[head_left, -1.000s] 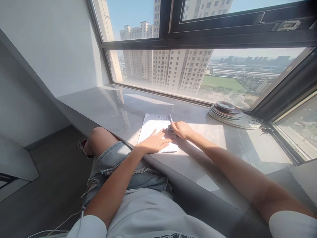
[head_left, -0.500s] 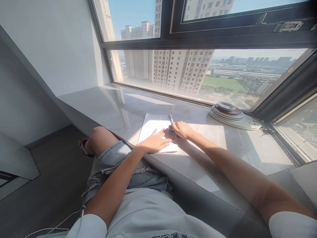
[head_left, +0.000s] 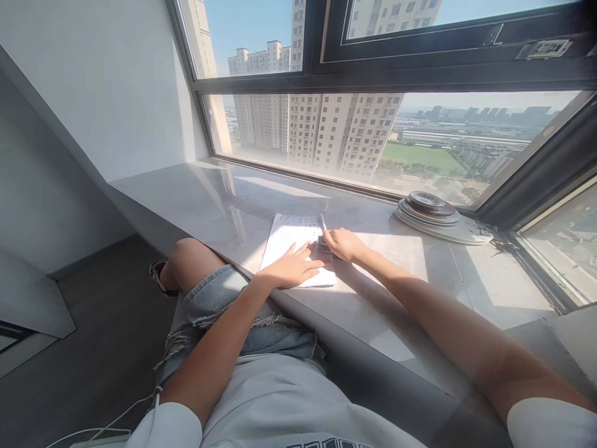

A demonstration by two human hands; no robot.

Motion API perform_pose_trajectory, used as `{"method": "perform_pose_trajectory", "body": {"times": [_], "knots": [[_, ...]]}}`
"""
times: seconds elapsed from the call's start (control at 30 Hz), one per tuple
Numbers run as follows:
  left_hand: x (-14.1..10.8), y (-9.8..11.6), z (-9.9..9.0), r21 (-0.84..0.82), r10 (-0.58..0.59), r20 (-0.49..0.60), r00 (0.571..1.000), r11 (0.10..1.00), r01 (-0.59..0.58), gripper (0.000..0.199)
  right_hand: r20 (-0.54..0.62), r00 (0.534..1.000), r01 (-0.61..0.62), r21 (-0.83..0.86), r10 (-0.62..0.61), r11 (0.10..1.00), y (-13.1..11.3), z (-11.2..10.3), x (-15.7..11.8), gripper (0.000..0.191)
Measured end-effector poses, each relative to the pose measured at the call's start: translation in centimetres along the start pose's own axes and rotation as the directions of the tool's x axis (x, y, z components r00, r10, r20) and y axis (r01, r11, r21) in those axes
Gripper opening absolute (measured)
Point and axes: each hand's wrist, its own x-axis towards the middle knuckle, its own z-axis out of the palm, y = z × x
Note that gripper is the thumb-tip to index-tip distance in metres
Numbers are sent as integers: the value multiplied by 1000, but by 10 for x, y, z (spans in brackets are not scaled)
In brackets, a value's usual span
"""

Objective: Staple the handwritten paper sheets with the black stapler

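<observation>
A white sheet of paper (head_left: 282,242) with rows of small dark marks near its far edge lies on the stone window sill. My left hand (head_left: 293,266) rests flat across the lower part of the sheet, fingers spread. At the sheet's right edge my right hand (head_left: 342,242) is closed around a slim pen (head_left: 323,220), whose upper end sticks up past the fingers. The pen's lower end and the spot it meets are hidden by the hand and its dark shadow on the paper.
A stack of plates (head_left: 426,214) stands on the sill (head_left: 200,205) at the right, close to the window frame (head_left: 298,180). My bent leg in denim shorts (head_left: 214,292) is against the sill's front edge. A white cable (head_left: 116,415) hangs at the lower left.
</observation>
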Motion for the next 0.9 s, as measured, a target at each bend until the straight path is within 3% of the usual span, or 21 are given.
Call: {"method": "perform_pose_trajectory", "body": {"times": [0.6, 0.77, 0.9], "knots": [[0, 1, -4, -20, 15, -9, 1000, 1000, -16, 54, 0, 1000, 21, -148, -21, 989, -7, -2, -4, 60], [0, 2, -6, -6, 39, -35, 999, 999, -39, 51, -37, 995, 82, -135, -88, 987, -8, -2, -7, 63], [1, 2, -5, 22, 42, -37, 998, 999, -41, 50, -58, 988, 130, -167, -142, 977, -8, -1, -11, 54]]}}
